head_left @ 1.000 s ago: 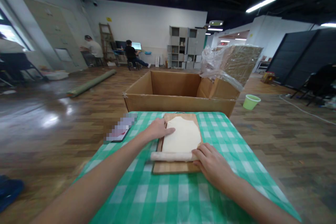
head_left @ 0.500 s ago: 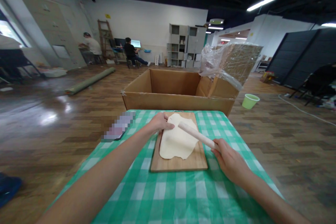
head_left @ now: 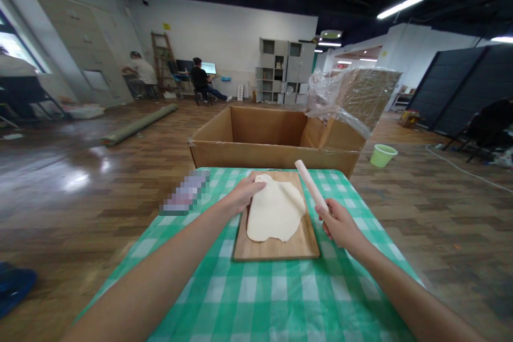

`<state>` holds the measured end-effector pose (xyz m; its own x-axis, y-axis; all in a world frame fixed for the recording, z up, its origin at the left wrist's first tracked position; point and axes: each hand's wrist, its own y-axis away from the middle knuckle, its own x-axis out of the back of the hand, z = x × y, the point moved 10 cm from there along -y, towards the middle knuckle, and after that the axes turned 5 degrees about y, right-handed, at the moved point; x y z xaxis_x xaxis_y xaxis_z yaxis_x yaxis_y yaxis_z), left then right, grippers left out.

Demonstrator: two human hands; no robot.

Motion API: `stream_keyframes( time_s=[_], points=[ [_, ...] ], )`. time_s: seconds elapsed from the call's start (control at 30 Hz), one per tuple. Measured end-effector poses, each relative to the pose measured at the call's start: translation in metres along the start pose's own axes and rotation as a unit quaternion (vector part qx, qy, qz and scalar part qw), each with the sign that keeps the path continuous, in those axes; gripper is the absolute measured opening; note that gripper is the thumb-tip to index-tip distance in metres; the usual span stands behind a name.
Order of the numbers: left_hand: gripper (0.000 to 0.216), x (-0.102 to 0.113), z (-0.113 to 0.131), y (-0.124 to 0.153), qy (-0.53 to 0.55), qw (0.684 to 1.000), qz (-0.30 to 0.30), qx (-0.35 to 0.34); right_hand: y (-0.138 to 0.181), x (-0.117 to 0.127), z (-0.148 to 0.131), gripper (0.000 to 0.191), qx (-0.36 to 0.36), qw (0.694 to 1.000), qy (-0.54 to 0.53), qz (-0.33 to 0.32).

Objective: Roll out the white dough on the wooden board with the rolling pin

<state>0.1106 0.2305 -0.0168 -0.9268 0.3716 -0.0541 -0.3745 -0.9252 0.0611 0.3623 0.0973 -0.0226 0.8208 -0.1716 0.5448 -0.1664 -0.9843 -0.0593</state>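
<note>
A flat, uneven sheet of pale dough lies on a wooden cutting board. My left hand pinches the dough's upper left edge between thumb and fingers. To the right of the board, my right hand is closed round the lower end of a light wooden rolling pin. The pin tilts up and to the left, its far end near the board's upper right corner, apart from the dough.
A green-and-white checked tablecloth covers the table. A blurred-out flat item lies at its left edge. Beyond the far edge stands a big open cardboard box. A green bucket is on the floor at right; people sit farther back.
My right hand has swung the rolling pin off the dough, up and to the right. My left hand keeps hold of the dough's upper left edge.
</note>
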Motion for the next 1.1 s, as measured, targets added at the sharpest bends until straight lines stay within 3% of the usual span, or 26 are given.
stream_keyframes(
  time_s=[0.1, 0.2, 0.3, 0.43, 0.53, 0.7, 0.9, 1.0, 1.1],
  points=[
    [0.05, 0.003, 0.003, -0.013, -0.1, 0.995, 0.014, 0.001, -0.018, -0.011, -0.004, 0.018, -0.059, 0.998, -0.015, -0.015],
    [0.046, 0.018, 0.02, -0.03, -0.317, 0.944, 0.074, -0.045, -0.039, -0.019, -0.013, 0.017, -0.088, 0.994, -0.053, -0.026],
    [0.037, 0.026, 0.028, -0.043, -0.402, 0.909, 0.093, -0.064, -0.055, -0.02, -0.015, 0.017, -0.098, 0.992, -0.076, -0.026],
    [0.031, 0.014, 0.039, -0.049, -0.535, 0.832, 0.067, -0.13, -0.061, -0.005, -0.007, 0.027, -0.092, 0.988, 0.115, -0.049],
    [0.045, -0.012, 0.041, -0.052, -0.595, 0.78, 0.019, -0.194, -0.058, 0.016, -0.008, 0.035, -0.051, 0.945, 0.319, -0.055],
    [0.041, -0.058, 0.034, -0.063, -0.576, 0.778, -0.075, -0.239, -0.042, 0.02, -0.006, 0.045, -0.052, 0.883, 0.456, -0.098],
    [0.043, -0.093, 0.032, -0.064, -0.581, 0.776, -0.112, -0.219, -0.033, 0.006, -0.005, 0.058, -0.071, 0.846, 0.513, -0.125],
    [0.048, -0.099, 0.03, -0.066, -0.581, 0.778, -0.137, -0.195, -0.04, 0.012, -0.012, 0.069, -0.062, 0.849, 0.513, -0.105],
    [0.04, -0.099, 0.032, -0.071, -0.554, 0.789, -0.181, -0.194, -0.058, 0.023, -0.027, 0.059, -0.03, 0.896, 0.441, -0.04]
  ],
)
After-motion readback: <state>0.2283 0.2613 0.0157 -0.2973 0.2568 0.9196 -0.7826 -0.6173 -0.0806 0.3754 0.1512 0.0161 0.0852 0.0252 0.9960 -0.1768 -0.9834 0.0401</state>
